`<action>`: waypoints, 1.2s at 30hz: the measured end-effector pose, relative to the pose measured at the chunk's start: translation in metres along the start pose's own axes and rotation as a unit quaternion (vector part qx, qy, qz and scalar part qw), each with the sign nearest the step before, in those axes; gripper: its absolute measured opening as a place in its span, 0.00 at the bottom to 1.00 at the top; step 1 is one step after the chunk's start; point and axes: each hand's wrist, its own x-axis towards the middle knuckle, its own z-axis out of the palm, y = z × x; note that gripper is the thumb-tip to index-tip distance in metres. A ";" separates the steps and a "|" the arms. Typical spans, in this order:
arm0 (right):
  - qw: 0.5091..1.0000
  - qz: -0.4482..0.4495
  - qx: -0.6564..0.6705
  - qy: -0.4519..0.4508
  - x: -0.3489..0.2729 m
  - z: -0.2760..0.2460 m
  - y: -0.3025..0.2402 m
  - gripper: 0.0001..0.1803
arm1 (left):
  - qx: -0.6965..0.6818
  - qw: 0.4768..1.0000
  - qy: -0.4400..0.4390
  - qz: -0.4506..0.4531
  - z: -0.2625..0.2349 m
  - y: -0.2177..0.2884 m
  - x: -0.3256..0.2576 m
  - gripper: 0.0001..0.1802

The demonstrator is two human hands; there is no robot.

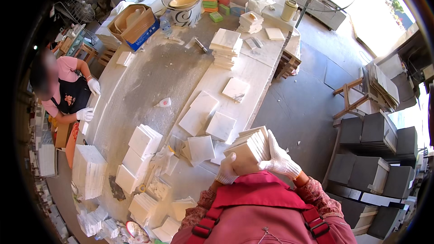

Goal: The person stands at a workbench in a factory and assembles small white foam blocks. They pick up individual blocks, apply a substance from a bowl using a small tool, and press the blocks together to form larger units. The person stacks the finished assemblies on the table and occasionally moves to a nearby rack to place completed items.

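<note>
Close to my body, a stack of several pale stone tiles (pixel 246 151) sits between my two gloved hands, over the edge of the worktable. My left hand (pixel 227 170) grips its left side, with the fingers partly hidden. On the other side my right hand (pixel 280 159) presses against the stack, thumb stretched along it. Just beyond lie a loose square tile (pixel 221 126), a larger pale slab (pixel 199 114) and a tilted tile (pixel 201 149). Farther off on the same side are a single veined tile (pixel 236 90) and a tall tile stack (pixel 225 47).
A co-worker (pixel 68 86) in white gloves stands at the table's left side. More tile stacks (pixel 138 156) stand at left, a small white bottle (pixel 164 102) mid-table. Cardboard box (pixel 133 25) and bucket (pixel 186 16) are at the back. Dark slabs (pixel 368 171) line the right.
</note>
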 end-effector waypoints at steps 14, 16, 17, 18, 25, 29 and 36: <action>0.973 0.078 0.165 -0.141 0.209 -0.141 0.021 0.62 | 0.101 0.992 0.053 0.062 0.102 0.078 0.212 0.30; 0.938 0.144 0.291 -0.124 0.234 -0.158 0.018 0.50 | 0.098 0.990 0.100 0.027 0.109 0.091 0.243 0.28; 0.924 0.149 0.328 -0.132 0.243 -0.172 0.022 0.45 | 0.102 0.987 0.127 -0.002 0.110 0.094 0.260 0.28; 0.908 0.155 0.364 -0.139 0.251 -0.188 0.026 0.41 | 0.105 0.982 0.155 -0.030 0.114 0.095 0.274 0.28; 0.896 0.174 0.377 -0.156 0.324 -0.257 0.050 0.29 | 0.129 0.974 0.175 0.061 0.120 0.106 0.373 0.28; 0.921 0.157 0.296 -0.200 0.383 -0.281 0.058 0.32 | -0.011 0.968 0.250 0.038 0.101 0.100 0.421 0.26; 0.943 -0.094 -0.254 -0.192 0.511 -0.381 0.083 0.64 | -0.107 0.944 0.271 0.155 0.090 0.090 0.464 0.38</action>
